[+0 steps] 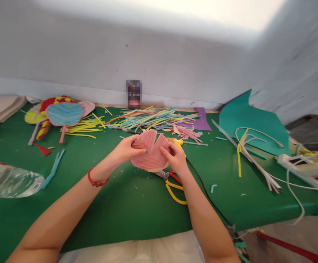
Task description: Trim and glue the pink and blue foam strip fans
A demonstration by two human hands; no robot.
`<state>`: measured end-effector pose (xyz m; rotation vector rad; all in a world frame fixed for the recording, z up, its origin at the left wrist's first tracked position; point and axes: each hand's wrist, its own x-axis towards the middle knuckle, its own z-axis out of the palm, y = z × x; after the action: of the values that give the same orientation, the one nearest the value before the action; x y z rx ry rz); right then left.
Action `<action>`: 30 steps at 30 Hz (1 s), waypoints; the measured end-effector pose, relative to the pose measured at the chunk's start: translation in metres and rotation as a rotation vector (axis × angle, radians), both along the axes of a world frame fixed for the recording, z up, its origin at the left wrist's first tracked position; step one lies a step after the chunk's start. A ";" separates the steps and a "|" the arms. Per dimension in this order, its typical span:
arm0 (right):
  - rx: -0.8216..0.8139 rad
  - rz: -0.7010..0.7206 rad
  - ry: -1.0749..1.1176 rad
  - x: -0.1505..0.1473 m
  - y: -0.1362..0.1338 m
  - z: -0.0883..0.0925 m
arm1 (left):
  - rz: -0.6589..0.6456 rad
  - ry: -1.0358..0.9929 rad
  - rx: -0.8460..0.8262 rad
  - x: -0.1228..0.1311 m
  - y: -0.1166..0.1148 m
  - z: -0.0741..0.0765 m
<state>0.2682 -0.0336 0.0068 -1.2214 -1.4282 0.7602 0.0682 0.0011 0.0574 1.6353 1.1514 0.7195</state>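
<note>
Between my two hands is a pink panel of pipe cleaners (150, 157), laid in slanting rows that meet along a middle line, with a narrow gap at its top edge. My left hand (128, 148) grips its left side, thumb on the front face. Its right side is pinched by my right hand (175, 155), near the gap. Below the panel lie scissors (175, 190) with yellow and red handles, partly hidden by my right forearm. A yellow glue gun (178, 142) shows just behind my right hand, mostly covered.
Loose pipe cleaners (153, 118) are heaped at the back, near a phone-like dark object (133, 95) against the wall. Finished fan-like pieces (64, 114) and a plastic bottle (13, 179) are at left. Teal sheet (253, 126), cables and a power strip (301, 171) occupy the right.
</note>
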 end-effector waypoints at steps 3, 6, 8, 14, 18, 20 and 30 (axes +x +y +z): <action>-0.006 0.014 0.007 0.000 0.001 -0.001 | 0.025 0.022 0.027 0.001 0.000 -0.001; -0.013 0.015 0.013 0.000 0.001 -0.002 | 0.036 0.029 0.049 0.000 0.001 -0.002; -0.013 0.008 0.012 0.000 0.000 -0.001 | 0.042 0.038 0.056 -0.001 0.001 -0.002; -0.001 -0.011 -0.010 0.000 -0.001 0.001 | 0.016 0.051 0.062 -0.002 0.001 0.000; 0.006 -0.012 -0.009 0.000 -0.001 0.001 | 0.020 0.113 0.085 -0.003 0.001 -0.001; 0.006 -0.008 -0.007 0.000 -0.001 0.001 | 0.013 0.142 0.108 -0.004 0.002 -0.001; -0.024 0.038 0.038 -0.001 -0.001 -0.001 | -0.061 0.225 0.175 -0.004 0.001 0.002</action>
<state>0.2672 -0.0348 0.0062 -1.1945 -1.4188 0.8246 0.0639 0.0024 0.0596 1.9293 1.2177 0.6224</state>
